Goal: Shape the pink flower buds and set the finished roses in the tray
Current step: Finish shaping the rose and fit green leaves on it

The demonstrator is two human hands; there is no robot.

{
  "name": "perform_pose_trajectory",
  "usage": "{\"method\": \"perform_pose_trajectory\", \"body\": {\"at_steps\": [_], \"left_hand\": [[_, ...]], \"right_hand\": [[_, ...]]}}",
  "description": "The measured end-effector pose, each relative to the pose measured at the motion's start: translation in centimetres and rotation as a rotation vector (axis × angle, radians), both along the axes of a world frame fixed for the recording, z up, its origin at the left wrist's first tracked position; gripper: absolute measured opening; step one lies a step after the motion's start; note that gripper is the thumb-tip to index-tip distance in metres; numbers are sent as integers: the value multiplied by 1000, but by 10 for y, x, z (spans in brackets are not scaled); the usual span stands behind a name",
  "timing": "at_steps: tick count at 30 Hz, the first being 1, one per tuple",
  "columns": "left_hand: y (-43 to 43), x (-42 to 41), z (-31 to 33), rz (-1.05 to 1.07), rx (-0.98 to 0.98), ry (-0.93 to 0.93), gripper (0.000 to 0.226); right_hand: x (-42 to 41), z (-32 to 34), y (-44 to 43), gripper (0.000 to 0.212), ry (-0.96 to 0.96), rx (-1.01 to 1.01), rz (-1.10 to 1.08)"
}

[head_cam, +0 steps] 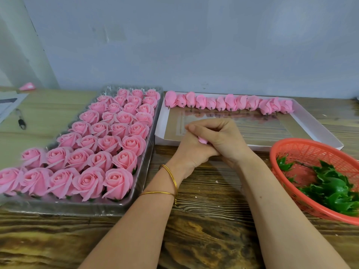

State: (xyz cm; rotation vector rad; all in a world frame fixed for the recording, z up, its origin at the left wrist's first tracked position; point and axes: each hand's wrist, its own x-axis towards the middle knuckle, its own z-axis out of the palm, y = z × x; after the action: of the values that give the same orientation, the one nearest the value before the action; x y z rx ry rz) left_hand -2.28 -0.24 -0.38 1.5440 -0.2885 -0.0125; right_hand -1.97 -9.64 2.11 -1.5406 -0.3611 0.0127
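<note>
Pink bud [203, 140] shows only a sliver between curled hands [219, 137].

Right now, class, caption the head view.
Left hand and right hand shape a pink bud beside the tray of roses.

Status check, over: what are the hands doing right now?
Both busy: left hand, right hand grip one pink bud, mostly hidden. Many finished roses in tray at left. Nothing between hands and tray.
</note>
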Motion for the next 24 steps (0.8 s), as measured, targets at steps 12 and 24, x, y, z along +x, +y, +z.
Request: {"method": "perform_pose_trajectory", "body": {"at_steps": [12, 24], "left_hand": [[-5, -11, 13, 143, 106, -44, 36], [-2, 0, -1, 96, 93, -79, 29]], "right_hand": [[4, -2, -4, 18, 42, -84, 57], [2, 0, -9, 37, 77, -113, 139]]}}
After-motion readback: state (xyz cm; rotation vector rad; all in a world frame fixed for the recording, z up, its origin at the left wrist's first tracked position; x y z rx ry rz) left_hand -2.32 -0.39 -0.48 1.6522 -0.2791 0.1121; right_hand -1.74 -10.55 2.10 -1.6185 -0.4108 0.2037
